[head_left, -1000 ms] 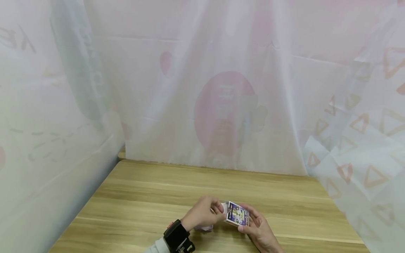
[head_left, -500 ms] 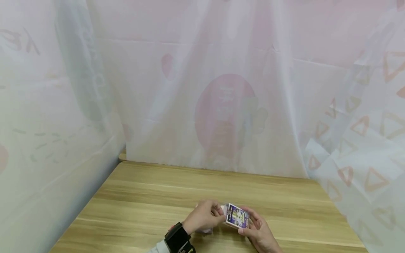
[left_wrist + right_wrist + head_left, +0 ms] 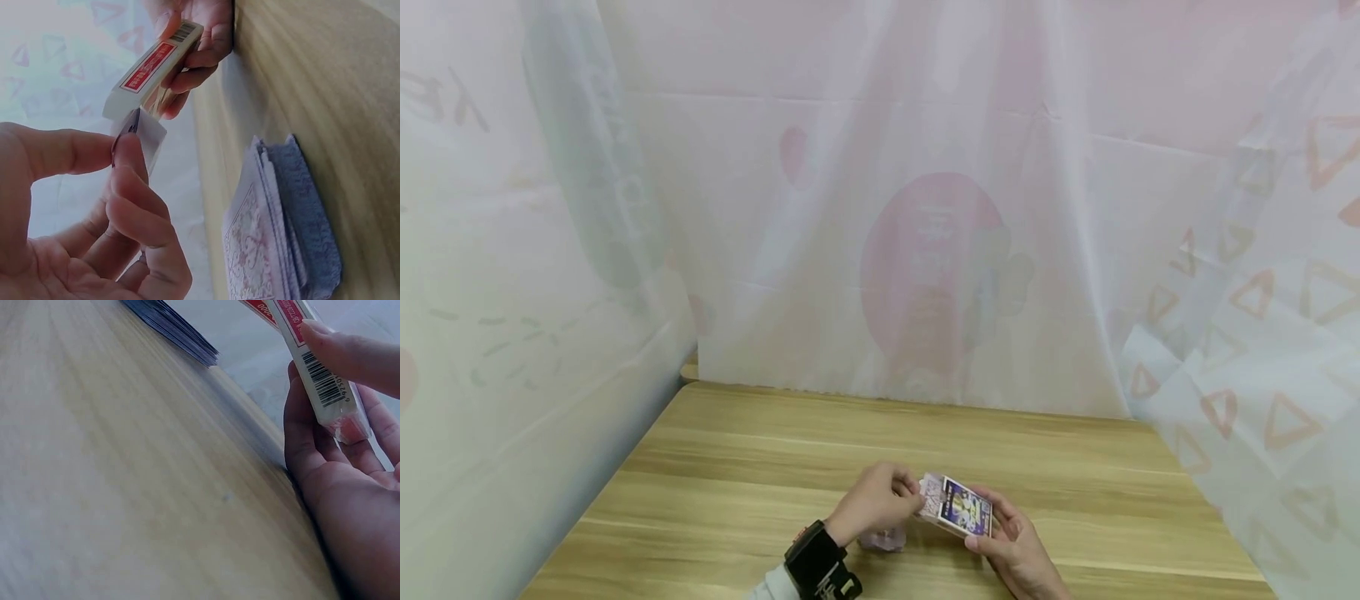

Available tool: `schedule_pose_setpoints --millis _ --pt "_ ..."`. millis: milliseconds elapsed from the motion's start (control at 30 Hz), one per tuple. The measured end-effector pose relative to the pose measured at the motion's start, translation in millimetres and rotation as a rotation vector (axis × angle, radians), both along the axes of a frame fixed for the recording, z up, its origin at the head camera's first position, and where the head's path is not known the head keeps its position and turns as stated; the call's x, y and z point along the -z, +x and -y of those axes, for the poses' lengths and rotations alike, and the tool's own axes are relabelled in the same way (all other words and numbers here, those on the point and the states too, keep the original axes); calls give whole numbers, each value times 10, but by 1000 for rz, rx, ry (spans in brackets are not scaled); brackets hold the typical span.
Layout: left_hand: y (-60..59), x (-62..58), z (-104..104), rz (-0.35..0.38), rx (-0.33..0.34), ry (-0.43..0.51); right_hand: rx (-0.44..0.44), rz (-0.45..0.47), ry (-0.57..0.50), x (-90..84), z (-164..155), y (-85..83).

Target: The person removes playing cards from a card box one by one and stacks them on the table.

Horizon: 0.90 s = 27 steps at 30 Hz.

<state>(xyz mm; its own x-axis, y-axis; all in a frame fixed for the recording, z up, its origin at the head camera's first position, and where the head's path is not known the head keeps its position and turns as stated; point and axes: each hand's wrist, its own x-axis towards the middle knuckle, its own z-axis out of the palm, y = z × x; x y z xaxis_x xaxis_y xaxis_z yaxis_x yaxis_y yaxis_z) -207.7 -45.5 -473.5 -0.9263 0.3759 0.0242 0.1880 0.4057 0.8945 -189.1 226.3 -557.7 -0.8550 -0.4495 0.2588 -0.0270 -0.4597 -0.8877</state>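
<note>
1. The right hand point(image 3: 1011, 546) holds a playing-card box point(image 3: 962, 507) just above the tabletop point(image 3: 737, 467), at about 6 o'clock in the head view; its grip is curled round the box, thumb on the barcode edge in the right wrist view.
2. The left hand point(image 3: 876, 504) sits at 9 o'clock of the box, its grip pinching a card or the box flap point(image 3: 140, 128) at the box's open end between thumb and forefinger. Which of the two it is cannot be told.
3. A loose pile of playing cards point(image 3: 275, 237) lies flat on the tabletop, under and just behind the left hand; in the head view only a pale sliver point(image 3: 883, 540) shows.
4. A black wrist strap point(image 3: 816, 567) is cut off by the bottom edge at 6 o'clock.
5. The box's printed face is purple and too small to read; the red side label's lettering is blurred.
6. Sheer patterned curtains point(image 3: 925, 250) close in the tabletop from 9 to 3 o'clock; shapes behind them are hazy.
</note>
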Motion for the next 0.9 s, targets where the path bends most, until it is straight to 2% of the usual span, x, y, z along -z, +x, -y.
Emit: schedule_pose_setpoints --millis 500,733,900 --pt "-63 -80 61 -52 -116 -27 28 1 -33 0 12 13" --pt "-136 -101 130 1 -133 121 31 -2 -38 -15 8 9" --pt "-175 -92 193 30 -166 165 30 8 -35 -15 2 15"
